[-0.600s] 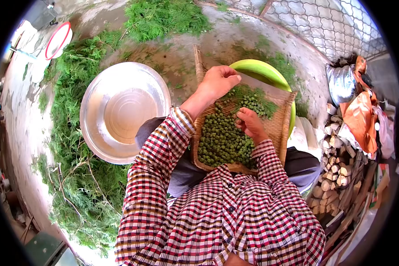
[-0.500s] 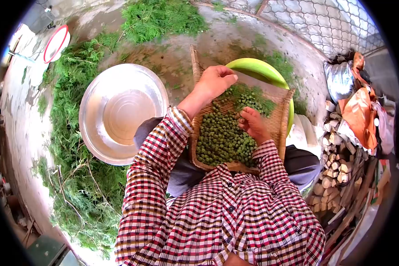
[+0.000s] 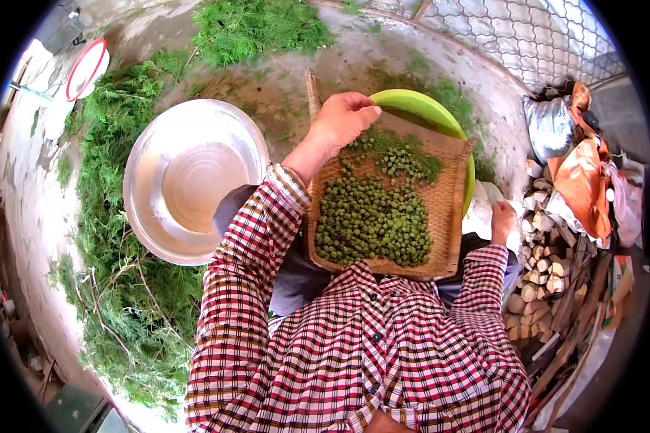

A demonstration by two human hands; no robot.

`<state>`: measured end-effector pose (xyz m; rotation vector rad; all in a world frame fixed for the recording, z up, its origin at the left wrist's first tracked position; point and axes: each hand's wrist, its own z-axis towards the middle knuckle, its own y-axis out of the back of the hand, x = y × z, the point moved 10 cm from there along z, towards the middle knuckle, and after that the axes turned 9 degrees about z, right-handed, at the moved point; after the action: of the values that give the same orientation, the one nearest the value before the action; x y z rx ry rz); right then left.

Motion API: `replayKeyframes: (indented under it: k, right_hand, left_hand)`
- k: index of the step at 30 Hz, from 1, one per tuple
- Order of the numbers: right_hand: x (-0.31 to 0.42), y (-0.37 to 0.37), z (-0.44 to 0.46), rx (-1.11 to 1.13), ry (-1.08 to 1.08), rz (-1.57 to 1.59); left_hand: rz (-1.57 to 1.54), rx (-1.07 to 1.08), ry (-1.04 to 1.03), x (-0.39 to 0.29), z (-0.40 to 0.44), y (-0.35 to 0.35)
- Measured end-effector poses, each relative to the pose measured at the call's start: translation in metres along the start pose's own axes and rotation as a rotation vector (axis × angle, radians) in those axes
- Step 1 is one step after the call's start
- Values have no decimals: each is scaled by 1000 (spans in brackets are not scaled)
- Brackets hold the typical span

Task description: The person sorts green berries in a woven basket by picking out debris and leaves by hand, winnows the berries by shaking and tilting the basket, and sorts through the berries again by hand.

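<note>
Left hand (image 3: 345,117) pinched at one basket (image 3: 445,216) on the lap (image 3: 296,285), green fruits (image 3: 372,220) inside (past counting); right hand (image 3: 503,219) apart, curled. What either holds, I can't tell. One metal basin (image 3: 144,180), one green basin (image 3: 427,105).

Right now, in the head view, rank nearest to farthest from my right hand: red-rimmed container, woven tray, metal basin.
1. Woven tray, left of your right hand
2. Metal basin, left of the tray
3. Red-rimmed container, upper left
</note>
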<state>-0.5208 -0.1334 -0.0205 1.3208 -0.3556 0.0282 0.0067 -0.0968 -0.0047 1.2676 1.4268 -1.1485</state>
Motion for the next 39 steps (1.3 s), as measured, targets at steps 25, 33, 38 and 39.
replayKeyframes:
  k: [25,33,38,39]
  right_hand:
    - [291,-193,-117,757,367,357]
    - [279,-178,-143,1171,269,611]
    - [281,-210,-127,893,429,190]
    - [287,-208,-130,895,430,191]
  left_hand:
    - [73,2,-53,0,3,1]
    - [121,3,-38,0,3,-4]
    - [149,4,-44,3,3,-6]
    - [139,5,-47,3,4,-5]
